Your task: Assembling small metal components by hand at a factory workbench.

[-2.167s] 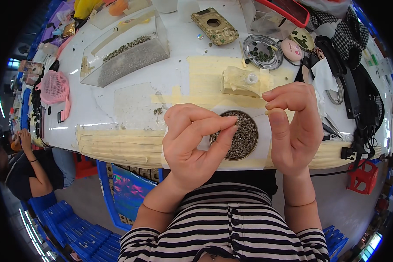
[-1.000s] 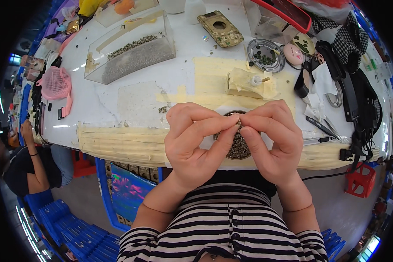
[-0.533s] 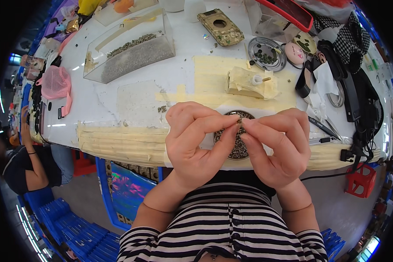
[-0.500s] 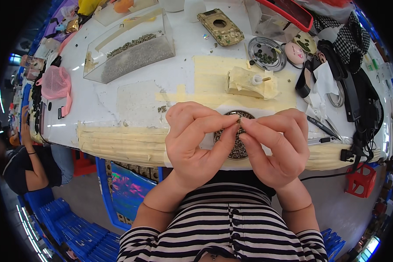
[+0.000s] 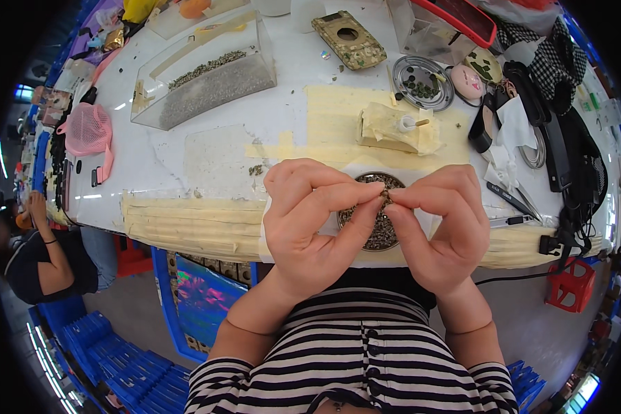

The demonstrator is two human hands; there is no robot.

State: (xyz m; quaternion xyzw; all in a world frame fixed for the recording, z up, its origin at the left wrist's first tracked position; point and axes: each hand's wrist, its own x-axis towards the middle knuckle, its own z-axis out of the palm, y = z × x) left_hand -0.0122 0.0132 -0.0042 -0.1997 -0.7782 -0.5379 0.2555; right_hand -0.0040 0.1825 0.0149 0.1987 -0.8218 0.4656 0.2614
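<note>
My left hand (image 5: 303, 224) and my right hand (image 5: 448, 228) meet fingertip to fingertip above a round dish (image 5: 381, 245) full of small grey-brown bits. Thumb and forefinger are pinched together on each side. A tiny dark fleck shows between the fingertips, too small to name. Part of the dish is hidden behind my fingers. Just beyond it stands a block wrapped in yellowish tape (image 5: 386, 131), with a small white cup and a short stick on top.
A clear box of grey granules (image 5: 207, 90) lies at the back left. Toward the back are a camouflage-patterned case (image 5: 348, 41) and a round tray of dark green bits (image 5: 421, 86). Tweezers (image 5: 524, 200), a craft knife (image 5: 509, 221) and black straps are at right. Another person (image 5: 48, 265) sits far left.
My fingertips have drawn slightly apart, the right hand shifting a little to the right. Both hands stay pinched over the dish.
</note>
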